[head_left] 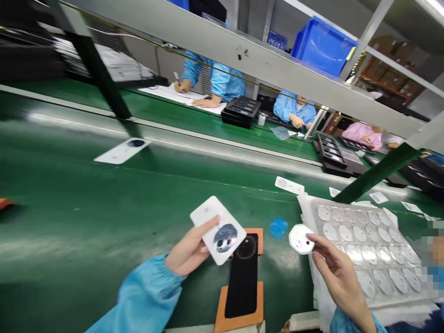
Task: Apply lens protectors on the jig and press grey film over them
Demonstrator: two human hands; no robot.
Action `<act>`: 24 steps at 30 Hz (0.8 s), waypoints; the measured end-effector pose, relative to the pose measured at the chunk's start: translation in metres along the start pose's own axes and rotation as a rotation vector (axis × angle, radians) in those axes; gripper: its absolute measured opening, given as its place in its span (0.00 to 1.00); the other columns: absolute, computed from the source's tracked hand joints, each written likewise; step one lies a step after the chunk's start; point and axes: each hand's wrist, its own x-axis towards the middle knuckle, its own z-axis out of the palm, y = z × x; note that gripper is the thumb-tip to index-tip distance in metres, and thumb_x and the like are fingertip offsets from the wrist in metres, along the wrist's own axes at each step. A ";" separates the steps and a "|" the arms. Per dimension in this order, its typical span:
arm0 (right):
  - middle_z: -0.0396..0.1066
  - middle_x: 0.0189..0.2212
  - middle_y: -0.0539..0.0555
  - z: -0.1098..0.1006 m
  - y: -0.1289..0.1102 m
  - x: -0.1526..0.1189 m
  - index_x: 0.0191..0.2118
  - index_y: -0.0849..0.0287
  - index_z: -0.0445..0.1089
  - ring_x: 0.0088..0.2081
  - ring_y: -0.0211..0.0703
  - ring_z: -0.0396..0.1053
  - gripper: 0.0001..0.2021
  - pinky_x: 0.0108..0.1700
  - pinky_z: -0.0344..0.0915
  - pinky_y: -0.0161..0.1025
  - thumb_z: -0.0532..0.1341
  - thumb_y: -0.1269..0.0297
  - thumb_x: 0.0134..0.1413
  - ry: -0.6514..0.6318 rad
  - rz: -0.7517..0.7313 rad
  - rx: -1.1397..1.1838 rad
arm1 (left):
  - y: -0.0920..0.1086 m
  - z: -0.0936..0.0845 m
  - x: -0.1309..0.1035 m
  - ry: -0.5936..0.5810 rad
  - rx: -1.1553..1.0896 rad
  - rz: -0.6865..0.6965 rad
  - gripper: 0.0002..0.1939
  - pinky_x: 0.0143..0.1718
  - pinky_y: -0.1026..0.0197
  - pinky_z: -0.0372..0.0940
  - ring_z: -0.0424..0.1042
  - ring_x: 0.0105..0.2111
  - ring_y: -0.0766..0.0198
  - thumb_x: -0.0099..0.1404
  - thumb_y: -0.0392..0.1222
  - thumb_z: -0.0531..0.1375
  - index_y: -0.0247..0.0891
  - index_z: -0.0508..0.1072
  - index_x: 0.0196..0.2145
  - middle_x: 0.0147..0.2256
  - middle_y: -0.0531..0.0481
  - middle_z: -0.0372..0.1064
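Observation:
A white phone back cover (208,217) with a shiny round camera area is gripped in my left hand (190,252), tilted above the work surface. My right hand (336,268) pinches a white octagonal disc (300,239) by its right edge; small dark holes show in it. Partly under the cover, a black phone-shaped plate (243,282) with a round camera recess rests in an orange fixture (239,320). Between the hands, a blue round film (278,227) lies on the green surface. To the right, a clear tray (364,222) holds rows of similar discs, partly behind my right hand.
Another white cover (120,151) lies at the far left, and one more (289,185) near the rail. Slanted posts (100,78) and a long beam (243,60) cross the view. Co-workers in blue sleeves (222,76) sit opposite, beside black trays (241,111).

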 end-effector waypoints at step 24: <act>0.67 0.30 0.53 0.152 0.044 0.066 0.40 0.60 0.74 0.28 0.38 0.63 0.16 0.30 0.63 0.35 0.62 0.51 0.59 -0.138 -0.033 -0.030 | -0.011 -0.027 0.029 0.134 -0.070 0.302 0.23 0.29 0.65 0.69 0.76 0.33 0.59 0.40 0.37 0.77 0.31 0.77 0.36 0.35 0.44 0.78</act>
